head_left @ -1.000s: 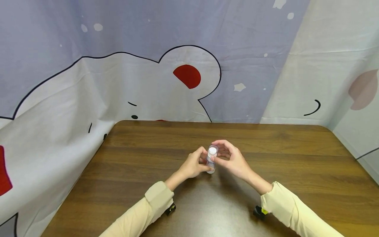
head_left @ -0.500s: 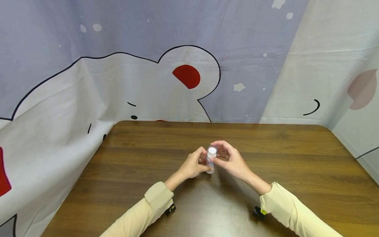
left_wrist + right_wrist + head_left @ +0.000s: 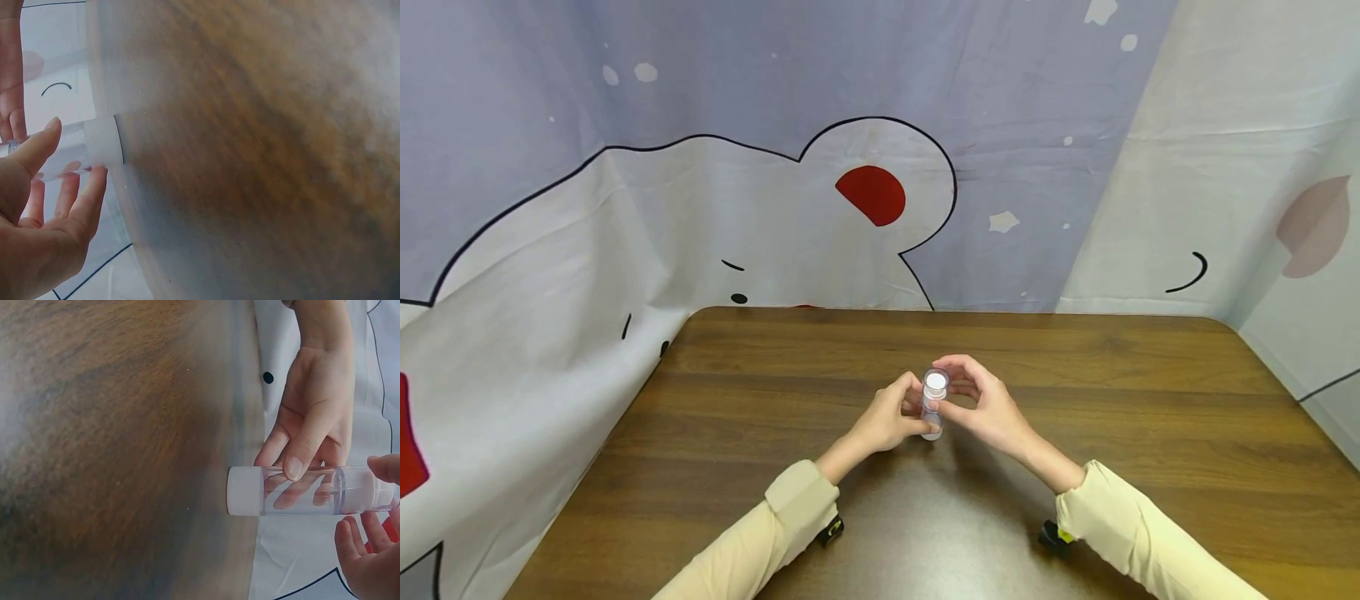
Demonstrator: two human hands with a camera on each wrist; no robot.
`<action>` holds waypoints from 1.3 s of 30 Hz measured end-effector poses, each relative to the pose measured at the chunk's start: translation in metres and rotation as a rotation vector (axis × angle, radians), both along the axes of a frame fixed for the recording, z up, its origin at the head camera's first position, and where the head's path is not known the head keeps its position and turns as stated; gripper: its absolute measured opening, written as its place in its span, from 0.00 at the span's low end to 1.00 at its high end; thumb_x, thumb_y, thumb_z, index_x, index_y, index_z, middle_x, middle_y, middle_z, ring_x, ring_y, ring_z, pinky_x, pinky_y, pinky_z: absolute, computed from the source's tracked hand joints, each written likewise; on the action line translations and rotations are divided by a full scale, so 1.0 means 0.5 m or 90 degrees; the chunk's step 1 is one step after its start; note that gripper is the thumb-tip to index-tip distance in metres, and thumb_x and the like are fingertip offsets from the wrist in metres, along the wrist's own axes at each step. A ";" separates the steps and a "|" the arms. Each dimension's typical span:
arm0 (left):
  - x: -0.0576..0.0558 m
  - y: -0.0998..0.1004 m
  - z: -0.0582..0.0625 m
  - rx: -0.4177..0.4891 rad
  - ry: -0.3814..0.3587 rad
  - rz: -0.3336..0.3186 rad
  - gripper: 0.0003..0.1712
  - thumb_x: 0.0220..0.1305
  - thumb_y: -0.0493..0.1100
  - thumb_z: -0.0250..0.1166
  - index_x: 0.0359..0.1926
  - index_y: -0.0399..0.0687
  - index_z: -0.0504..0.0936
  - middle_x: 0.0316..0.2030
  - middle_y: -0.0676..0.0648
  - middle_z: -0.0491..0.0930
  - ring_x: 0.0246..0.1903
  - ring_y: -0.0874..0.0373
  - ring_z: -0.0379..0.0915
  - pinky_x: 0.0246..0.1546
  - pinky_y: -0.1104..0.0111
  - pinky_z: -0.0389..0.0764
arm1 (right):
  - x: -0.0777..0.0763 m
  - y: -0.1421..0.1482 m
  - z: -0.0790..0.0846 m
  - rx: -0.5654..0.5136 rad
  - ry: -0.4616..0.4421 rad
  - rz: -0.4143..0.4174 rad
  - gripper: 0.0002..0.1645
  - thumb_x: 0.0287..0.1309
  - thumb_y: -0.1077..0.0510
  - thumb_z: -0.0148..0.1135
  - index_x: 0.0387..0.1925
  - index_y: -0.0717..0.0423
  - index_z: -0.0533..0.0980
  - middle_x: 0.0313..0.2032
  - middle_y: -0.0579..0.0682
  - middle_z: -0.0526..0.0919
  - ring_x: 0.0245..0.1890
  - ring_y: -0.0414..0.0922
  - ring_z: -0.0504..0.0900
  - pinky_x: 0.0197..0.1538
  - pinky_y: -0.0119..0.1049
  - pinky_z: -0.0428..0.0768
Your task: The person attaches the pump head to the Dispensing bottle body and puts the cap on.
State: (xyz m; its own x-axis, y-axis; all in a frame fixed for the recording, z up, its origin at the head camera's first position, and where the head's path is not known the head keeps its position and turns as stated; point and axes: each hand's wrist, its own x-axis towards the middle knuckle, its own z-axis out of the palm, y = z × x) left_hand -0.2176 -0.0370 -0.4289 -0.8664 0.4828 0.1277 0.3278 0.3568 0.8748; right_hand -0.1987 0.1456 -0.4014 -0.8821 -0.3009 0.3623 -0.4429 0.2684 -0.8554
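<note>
A clear cylindrical bottle (image 3: 294, 503) with a white base (image 3: 244, 490) stands upright on the wooden table. Its transparent cap (image 3: 936, 377) encloses a white inner part at the top. Around the clear body curl the thumb and fingers of my left hand (image 3: 882, 421). My right hand (image 3: 988, 408) pinches the cap end, thumb on the near side and fingers on the far side. The right wrist view shows the left thumb (image 3: 300, 456) against the body and the fingers behind it through the clear wall. Part of the cap is cut off at that view's edge.
The brown wood-grain table (image 3: 737, 375) reaches out on all sides of the hands. A printed curtain (image 3: 760, 217) hangs directly behind its far edge and down the sides. A dark wrist camera (image 3: 1055, 537) sits below the right sleeve, another dark device (image 3: 831, 530) below the left.
Both hands keep their hold on the bottle and its cap. The whole head view shifts very slightly; no clear movement of the bottle shows.
</note>
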 end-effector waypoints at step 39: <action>0.000 0.000 0.002 -0.014 -0.014 0.001 0.21 0.54 0.33 0.71 0.44 0.39 0.68 0.48 0.37 0.80 0.46 0.45 0.81 0.46 0.64 0.84 | -0.008 -0.007 -0.026 -0.055 0.095 -0.005 0.16 0.51 0.70 0.68 0.43 0.60 0.78 0.43 0.58 0.83 0.42 0.34 0.81 0.47 0.31 0.83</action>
State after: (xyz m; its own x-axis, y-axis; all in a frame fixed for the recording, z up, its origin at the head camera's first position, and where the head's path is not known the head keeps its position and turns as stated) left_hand -0.2177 -0.0370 -0.4277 -0.8701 0.4833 0.0974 0.3071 0.3768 0.8739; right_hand -0.2029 0.1422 -0.4145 -0.8188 -0.2562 0.5138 -0.5651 0.2015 -0.8000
